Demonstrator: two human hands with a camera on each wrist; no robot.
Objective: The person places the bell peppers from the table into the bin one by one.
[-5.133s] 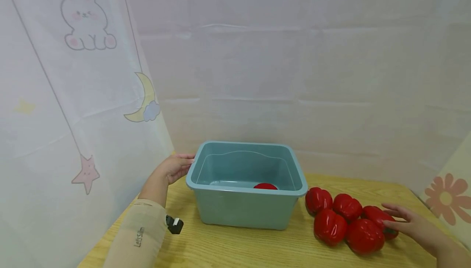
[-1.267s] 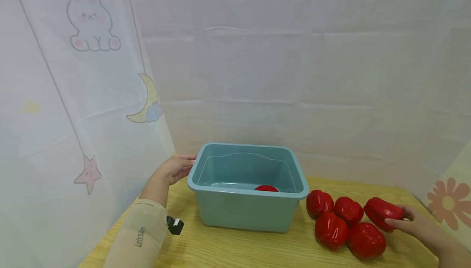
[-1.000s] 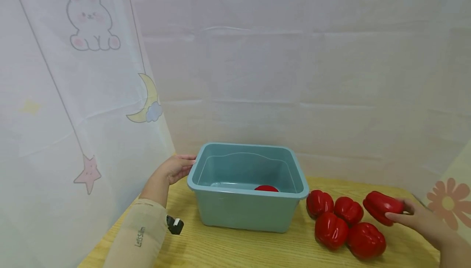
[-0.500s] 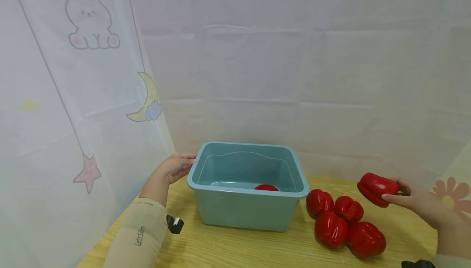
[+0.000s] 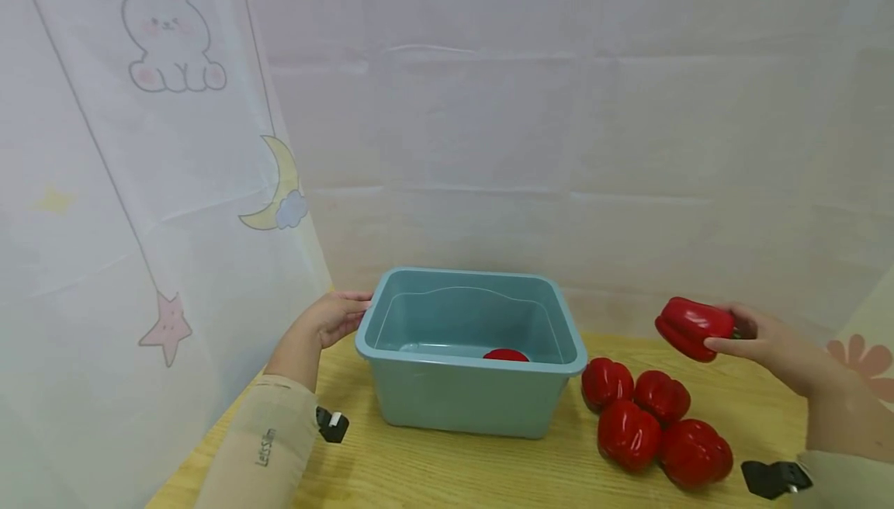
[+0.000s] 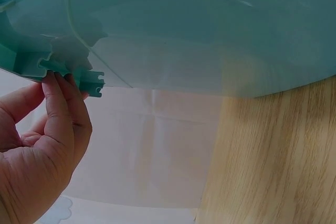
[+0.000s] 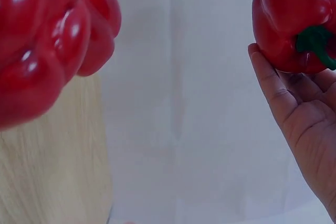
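My right hand [image 5: 761,342] holds a glossy red bell pepper [image 5: 687,327] in the air, above and to the right of a heap of several red peppers [image 5: 653,424] on the wooden table. In the right wrist view the held pepper [image 7: 291,22] shows its green stem against my palm [image 7: 304,114]. My left hand [image 5: 334,316] grips the left rim of a teal plastic bin [image 5: 391,303]; in the left wrist view its fingers [image 6: 58,103] curl under the bin's rim [image 6: 79,74]. One red pepper [image 5: 505,355] lies inside the bin.
White cloth with a rabbit, moon and star print hangs at the left and behind the table [image 5: 489,478]. A flower-printed sheet [image 5: 866,354] stands at the right edge. Small black devices sit at both wrists [image 5: 330,425].
My right hand has taken a pepper from the right of the heap, lifted it off the table and carried it up and left towards the bin. My left hand has stayed on the rim.
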